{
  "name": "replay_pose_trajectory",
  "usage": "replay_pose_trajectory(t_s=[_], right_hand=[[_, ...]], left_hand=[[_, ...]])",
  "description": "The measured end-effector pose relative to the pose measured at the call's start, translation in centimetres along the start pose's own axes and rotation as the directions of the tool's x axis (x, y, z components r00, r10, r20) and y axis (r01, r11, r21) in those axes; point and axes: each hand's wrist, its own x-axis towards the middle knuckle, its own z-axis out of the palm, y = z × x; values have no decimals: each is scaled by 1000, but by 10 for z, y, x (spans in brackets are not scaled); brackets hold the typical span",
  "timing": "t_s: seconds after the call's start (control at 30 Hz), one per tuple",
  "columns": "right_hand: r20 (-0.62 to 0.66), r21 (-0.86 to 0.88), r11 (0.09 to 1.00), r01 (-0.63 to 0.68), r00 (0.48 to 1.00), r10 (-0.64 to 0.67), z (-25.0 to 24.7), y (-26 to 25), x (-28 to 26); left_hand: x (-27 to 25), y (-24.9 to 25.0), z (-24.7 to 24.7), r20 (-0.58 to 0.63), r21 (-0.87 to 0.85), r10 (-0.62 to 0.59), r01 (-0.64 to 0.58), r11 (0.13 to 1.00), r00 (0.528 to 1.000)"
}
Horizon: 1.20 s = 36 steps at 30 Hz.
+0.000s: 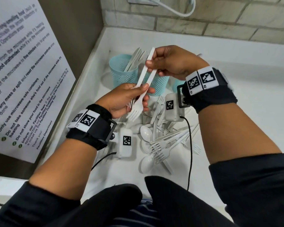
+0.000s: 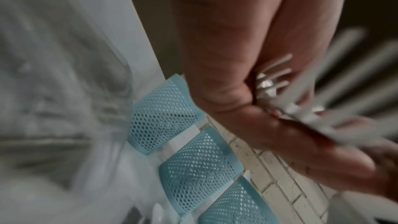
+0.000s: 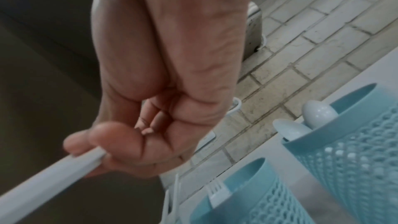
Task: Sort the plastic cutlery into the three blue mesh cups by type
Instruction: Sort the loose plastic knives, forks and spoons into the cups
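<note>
The third blue mesh cup (image 1: 177, 85) is mostly hidden behind the right wrist, and the left wrist view is too blurred to count what the left hand (image 1: 121, 102) grips: at least two white plastic forks (image 1: 135, 110), tines toward the person. The right hand (image 1: 174, 63) pinches the handle end of one fork (image 1: 148, 63) above the cups, while loose cutlery (image 1: 161, 141) lies heaped on the white tabletop (image 1: 236, 122).
</note>
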Motion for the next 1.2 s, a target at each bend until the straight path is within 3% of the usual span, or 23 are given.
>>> replay_pose_trajectory(t_s=[0.2, 0.37, 0.5, 0.6, 0.67, 0.77, 0.83, 0.93, 1.07, 1.2], right_hand=[[-227, 247, 968, 56, 974, 1, -20, 12, -10], [-183, 326, 944, 38, 983, 24, -19, 24, -18], [-102, 215, 974, -74, 990, 98, -16, 33, -26], [6, -92, 977, -192, 981, 193, -12, 28, -31], [79, -291, 938, -188, 973, 219, -7, 21, -33], [164, -402, 902, -161, 956, 244, 6, 13, -31], [196, -382, 907, -178, 943, 268, 14, 14, -28], [244, -206, 940, -272, 916, 318, 21, 20, -28], [316, 49, 929, -367, 888, 334, 30, 28, -26], [349, 158, 927, -340, 898, 270, 36, 35, -26]], left_hand=[[4, 2, -10, -257, -222, 36, -96, 970, 966], [10, 4, -4, -502, -154, 199, -314, 937, 841], [15, 5, -5, -590, -32, 271, -357, 934, 761], [18, 4, -5, -581, 87, 315, -328, 941, 750], [19, 5, -1, -550, 167, 354, -316, 934, 756], [22, 6, 5, -495, 294, 423, -312, 904, 759], [24, 8, 7, -482, 343, 458, -321, 883, 747], [27, 8, 7, -487, 282, 478, -386, 878, 732], [27, 6, 11, -445, 118, 425, -419, 900, 788], [30, 7, 13, -445, 127, 418, -406, 905, 792]])
